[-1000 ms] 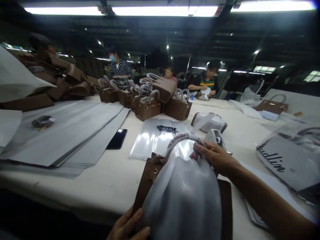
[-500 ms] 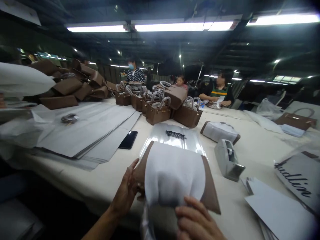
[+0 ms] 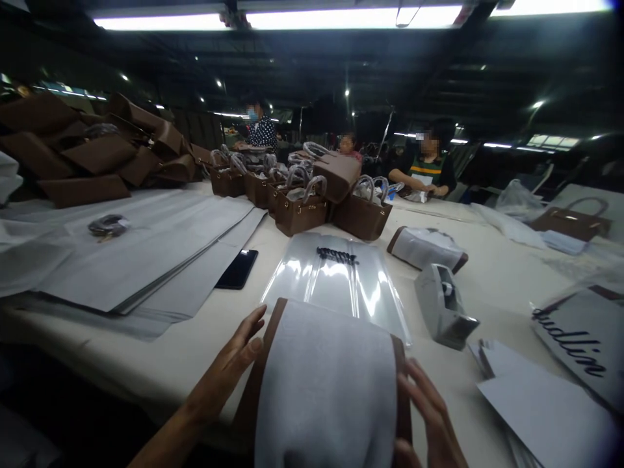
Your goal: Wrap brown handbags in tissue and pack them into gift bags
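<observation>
A brown handbag (image 3: 398, 354) with a white sheet (image 3: 326, 377) wrapped over its middle stands close in front of me at the table's near edge, its lower part cut off by the frame. Along its left side is my left hand (image 3: 234, 364), open, fingers stretched out and apart. My right hand (image 3: 429, 403) is at the right side, fingertips on the brown edge and thumb low on the front. Just beyond lies a clear plastic bag (image 3: 331, 279) with dark lettering. A grey tape dispenser (image 3: 443, 309) stands to the right.
Stacked grey-white sheets (image 3: 141, 253) and a phone (image 3: 237, 269) lie left. Brown handbags (image 3: 302, 211) with wrapped handles stand behind; more are piled (image 3: 97, 149) far left. A wrapped bag (image 3: 426, 248) and paper sheets (image 3: 541, 403) lie right. A co-worker (image 3: 429, 169) sits across the table.
The wrapped handbag has come nearer and lower, its white-covered side facing me more. My right hand has moved from its lower front edge to its right side. My left hand's fingers have straightened.
</observation>
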`<state>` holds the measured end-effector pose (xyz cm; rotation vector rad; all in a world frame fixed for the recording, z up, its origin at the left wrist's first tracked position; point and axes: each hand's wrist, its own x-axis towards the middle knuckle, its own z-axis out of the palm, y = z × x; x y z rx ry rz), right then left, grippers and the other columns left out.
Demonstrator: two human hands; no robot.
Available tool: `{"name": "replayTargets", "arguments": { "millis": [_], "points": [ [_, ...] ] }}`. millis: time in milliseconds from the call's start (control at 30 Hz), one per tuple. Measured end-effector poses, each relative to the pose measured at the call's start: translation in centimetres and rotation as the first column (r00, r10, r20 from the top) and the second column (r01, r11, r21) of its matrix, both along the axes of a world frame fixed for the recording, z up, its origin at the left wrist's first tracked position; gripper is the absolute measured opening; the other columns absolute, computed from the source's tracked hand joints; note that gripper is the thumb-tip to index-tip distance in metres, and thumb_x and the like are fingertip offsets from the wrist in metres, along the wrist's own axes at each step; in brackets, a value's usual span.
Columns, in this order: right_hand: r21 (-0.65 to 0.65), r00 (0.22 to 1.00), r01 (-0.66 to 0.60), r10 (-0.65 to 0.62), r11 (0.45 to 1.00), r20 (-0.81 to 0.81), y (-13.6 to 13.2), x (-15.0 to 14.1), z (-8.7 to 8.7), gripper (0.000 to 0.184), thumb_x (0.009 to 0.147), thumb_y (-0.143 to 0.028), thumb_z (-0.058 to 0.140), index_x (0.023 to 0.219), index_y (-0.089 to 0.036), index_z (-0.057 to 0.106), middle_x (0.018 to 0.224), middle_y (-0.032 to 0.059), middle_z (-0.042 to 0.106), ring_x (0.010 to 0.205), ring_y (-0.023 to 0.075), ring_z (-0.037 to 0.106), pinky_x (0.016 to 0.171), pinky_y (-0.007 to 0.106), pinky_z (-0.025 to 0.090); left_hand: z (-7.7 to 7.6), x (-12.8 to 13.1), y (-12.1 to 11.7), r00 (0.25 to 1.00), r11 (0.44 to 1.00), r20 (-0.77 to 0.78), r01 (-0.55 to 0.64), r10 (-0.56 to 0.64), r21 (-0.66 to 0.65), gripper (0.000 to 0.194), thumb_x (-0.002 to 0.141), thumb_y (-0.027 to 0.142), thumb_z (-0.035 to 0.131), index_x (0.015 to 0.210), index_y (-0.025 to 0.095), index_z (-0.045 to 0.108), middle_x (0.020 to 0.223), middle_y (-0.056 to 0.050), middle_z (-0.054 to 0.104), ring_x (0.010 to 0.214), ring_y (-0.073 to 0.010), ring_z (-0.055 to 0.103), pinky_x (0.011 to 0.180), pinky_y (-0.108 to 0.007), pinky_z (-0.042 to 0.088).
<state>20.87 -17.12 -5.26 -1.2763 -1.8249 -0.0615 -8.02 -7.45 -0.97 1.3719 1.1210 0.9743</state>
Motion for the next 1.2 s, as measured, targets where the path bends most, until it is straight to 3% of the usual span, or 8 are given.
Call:
{"name": "replayTargets", "arguments": {
  "millis": [100,200,433,667,833,967,1100,1200],
  "points": [
    [-0.073,0.978,0.192,-0.197,0.979,-0.066,2.3,-0.2,0.0,0.056,0.090,-0.034,0.043,0.140,-0.020,0.022,0.132,0.0092,0.043,0.118,0.0257,0.044,0.082,0.035,0.052,0.5,1.2,0.8,0.991,0.989,0.067,0.124,-0.120,-0.074,0.059,0.084,0.048,0.046,0.137,0.031,0.025,0.141,0.000,0.033,0.128,-0.0260,0.032,0.106,-0.042,0.032],
    [-0.063,0.985,0.112,-0.119,0.992,-0.122,3.2,-0.1,-0.9,0.053,0.092,-0.029,0.037,0.141,-0.019,0.020,0.133,0.0078,0.043,0.119,0.0235,0.042,0.080,0.030,0.053,0.0,1.7,0.8,0.972,0.974,0.137,0.207,-0.193,-0.096,0.056,0.088,0.045,0.040,0.138,0.033,0.018,0.141,0.003,0.033,0.127,-0.0228,0.035,0.107,-0.038,0.031],
    [-0.315,0.939,0.255,-0.312,0.914,-0.146,8.3,5.5,-0.4,0.030,0.091,-0.035,0.042,0.113,-0.018,0.054,0.103,0.0063,0.063,0.095,0.0194,0.060,0.076,0.028,0.052,-2.2,0.0,2.4,0.998,0.986,-0.036,0.047,-0.053,-0.158,0.058,0.082,0.057,0.039,0.133,0.030,0.032,0.138,0.000,0.038,0.129,-0.0268,0.031,0.109,-0.043,0.026],
    [-0.454,0.977,-0.199,0.210,0.868,-0.028,20.0,6.7,-0.5,0.028,0.075,-0.032,0.067,0.099,-0.020,0.060,0.105,0.0045,0.057,0.099,0.0159,0.053,0.088,0.030,0.043,-0.6,0.6,8.2,0.970,0.972,-0.147,-0.209,0.193,-0.103,0.048,0.075,0.058,0.051,0.108,0.022,0.055,0.110,-0.007,0.060,0.101,-0.0272,0.057,0.097,-0.044,0.041],
    [-0.571,0.931,-0.251,0.356,0.782,0.079,23.5,3.7,-2.5,0.037,0.058,-0.037,0.079,0.086,-0.020,0.063,0.093,0.0032,0.057,0.088,0.0199,0.052,0.083,0.037,0.038,-0.8,4.0,14.4,0.976,0.989,-0.197,0.110,-0.090,0.095,0.041,0.078,0.048,0.054,0.104,0.018,0.057,0.105,-0.008,0.061,0.101,-0.0244,0.057,0.094,-0.041,0.042],
    [-0.616,0.928,-0.244,0.364,0.749,0.075,24.2,3.4,-3.1,0.015,0.068,-0.027,0.072,0.069,-0.017,0.061,0.075,-0.0002,0.055,0.073,0.0143,0.050,0.072,0.029,0.038,-2.3,7.5,18.1,0.846,0.860,-0.363,0.476,-0.391,0.184,0.037,0.081,0.043,0.051,0.109,0.019,0.056,0.112,-0.007,0.058,0.105,-0.0209,0.054,0.092,-0.035,0.044],
    [-0.631,0.946,-0.248,0.323,0.735,0.005,24.6,4.2,-2.7,0.014,0.082,-0.026,0.057,0.073,-0.015,0.058,0.071,-0.0010,0.054,0.068,0.0111,0.051,0.062,0.021,0.039,-3.7,9.5,19.3,0.744,0.765,-0.494,0.606,-0.449,0.217,0.056,0.062,0.038,0.073,0.112,0.022,0.055,0.113,-0.008,0.056,0.103,-0.0247,0.053,0.088,-0.038,0.043],
    [-0.636,0.954,-0.238,0.298,0.734,-0.013,25.0,4.7,-2.0,0.026,0.089,-0.033,0.045,0.076,-0.014,0.056,0.065,-0.0019,0.053,0.061,0.0101,0.050,0.055,0.020,0.039,-4.2,9.8,19.7,0.692,0.717,-0.598,0.645,-0.404,0.263,0.037,0.066,0.031,0.069,0.100,0.019,0.061,0.103,-0.008,0.058,0.096,-0.0248,0.054,0.086,-0.038,0.042]
  ]
}}
